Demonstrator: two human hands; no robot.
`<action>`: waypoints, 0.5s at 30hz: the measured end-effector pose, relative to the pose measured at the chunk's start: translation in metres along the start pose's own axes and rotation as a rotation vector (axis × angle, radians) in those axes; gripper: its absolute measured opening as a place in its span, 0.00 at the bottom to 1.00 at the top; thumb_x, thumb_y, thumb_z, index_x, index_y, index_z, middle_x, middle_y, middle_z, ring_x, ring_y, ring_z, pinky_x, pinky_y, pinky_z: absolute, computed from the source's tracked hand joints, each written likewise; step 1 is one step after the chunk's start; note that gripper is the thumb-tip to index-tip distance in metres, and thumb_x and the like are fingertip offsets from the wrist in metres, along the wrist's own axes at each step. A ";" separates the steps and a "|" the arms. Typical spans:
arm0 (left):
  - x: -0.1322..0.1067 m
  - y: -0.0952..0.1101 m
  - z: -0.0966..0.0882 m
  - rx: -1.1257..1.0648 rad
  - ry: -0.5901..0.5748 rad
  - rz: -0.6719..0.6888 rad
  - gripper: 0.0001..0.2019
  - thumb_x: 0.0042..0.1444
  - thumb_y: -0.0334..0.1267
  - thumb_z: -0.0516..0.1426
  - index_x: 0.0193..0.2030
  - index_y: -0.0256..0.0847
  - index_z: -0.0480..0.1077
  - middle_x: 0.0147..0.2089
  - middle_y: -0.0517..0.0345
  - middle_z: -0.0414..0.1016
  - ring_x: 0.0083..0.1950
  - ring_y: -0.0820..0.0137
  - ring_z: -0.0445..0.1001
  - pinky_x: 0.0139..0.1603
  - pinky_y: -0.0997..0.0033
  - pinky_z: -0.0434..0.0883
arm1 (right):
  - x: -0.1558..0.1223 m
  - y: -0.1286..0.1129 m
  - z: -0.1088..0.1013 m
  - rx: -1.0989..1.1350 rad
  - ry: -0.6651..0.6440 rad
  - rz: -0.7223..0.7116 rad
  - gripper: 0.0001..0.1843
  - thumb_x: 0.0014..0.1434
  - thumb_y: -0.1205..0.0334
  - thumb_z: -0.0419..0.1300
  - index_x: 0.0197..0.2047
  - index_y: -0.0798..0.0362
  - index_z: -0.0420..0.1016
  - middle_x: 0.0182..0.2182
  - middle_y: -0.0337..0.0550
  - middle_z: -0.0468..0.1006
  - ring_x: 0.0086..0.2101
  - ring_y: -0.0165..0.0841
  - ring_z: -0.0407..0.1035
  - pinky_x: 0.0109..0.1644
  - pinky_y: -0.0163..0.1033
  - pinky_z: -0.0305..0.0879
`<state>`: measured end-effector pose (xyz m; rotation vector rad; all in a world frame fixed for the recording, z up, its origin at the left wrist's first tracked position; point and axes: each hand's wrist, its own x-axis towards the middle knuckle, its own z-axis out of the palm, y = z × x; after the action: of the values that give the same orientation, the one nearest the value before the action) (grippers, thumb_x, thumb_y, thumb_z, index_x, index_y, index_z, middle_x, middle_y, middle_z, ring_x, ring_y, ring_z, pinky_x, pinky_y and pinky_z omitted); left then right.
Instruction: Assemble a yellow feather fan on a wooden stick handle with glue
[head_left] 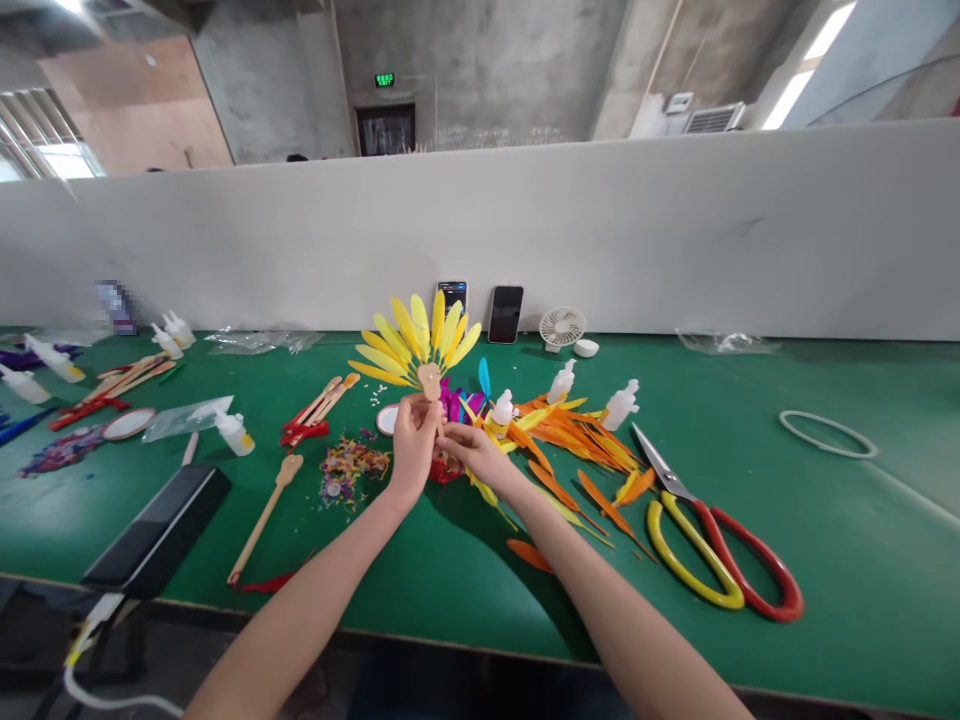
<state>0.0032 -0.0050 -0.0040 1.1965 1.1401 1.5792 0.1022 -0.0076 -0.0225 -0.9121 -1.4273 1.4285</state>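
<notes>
My left hand (414,440) is closed round the stick of a wooden spoon fan (429,381) that carries a spread of yellow feathers (417,337), held upright above the green table. My right hand (471,447) sits just beside it, its fingers pinched at the same stick below the spoon's head. Under both hands lie magenta and red feathers (452,404).
Orange feathers (570,440), several small glue bottles (621,403), large red-and-yellow scissors (705,540), a white ring (826,433), a plain wooden spoon (266,515), confetti (349,465), two phones (505,313), a small fan (562,327) and a black device (157,530) lie on the green table (862,600).
</notes>
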 end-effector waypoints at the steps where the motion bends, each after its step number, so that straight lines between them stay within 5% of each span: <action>1: 0.001 0.000 0.000 -0.003 0.003 -0.004 0.09 0.47 0.39 0.56 0.34 0.39 0.61 0.26 0.61 0.68 0.30 0.73 0.70 0.32 0.73 0.67 | 0.000 0.000 0.000 0.006 -0.003 0.001 0.15 0.41 0.49 0.61 0.24 0.53 0.68 0.15 0.32 0.68 0.15 0.23 0.58 0.19 0.30 0.53; 11: 0.002 -0.001 -0.001 0.097 -0.032 0.049 0.06 0.48 0.39 0.55 0.28 0.39 0.64 0.26 0.59 0.72 0.31 0.71 0.72 0.35 0.72 0.67 | 0.001 0.003 0.001 0.001 -0.010 -0.033 0.14 0.43 0.49 0.59 0.22 0.52 0.66 0.15 0.32 0.67 0.15 0.24 0.57 0.19 0.31 0.52; 15: 0.002 -0.002 -0.001 0.122 -0.057 0.060 0.06 0.47 0.40 0.55 0.28 0.39 0.64 0.26 0.59 0.72 0.31 0.71 0.72 0.35 0.72 0.67 | 0.001 0.003 0.000 -0.129 0.094 -0.066 0.11 0.44 0.53 0.58 0.21 0.51 0.63 0.14 0.31 0.62 0.15 0.26 0.56 0.20 0.33 0.51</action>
<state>0.0021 -0.0029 -0.0060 1.3587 1.1879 1.5275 0.1015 -0.0066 -0.0256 -0.9904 -1.4782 1.2403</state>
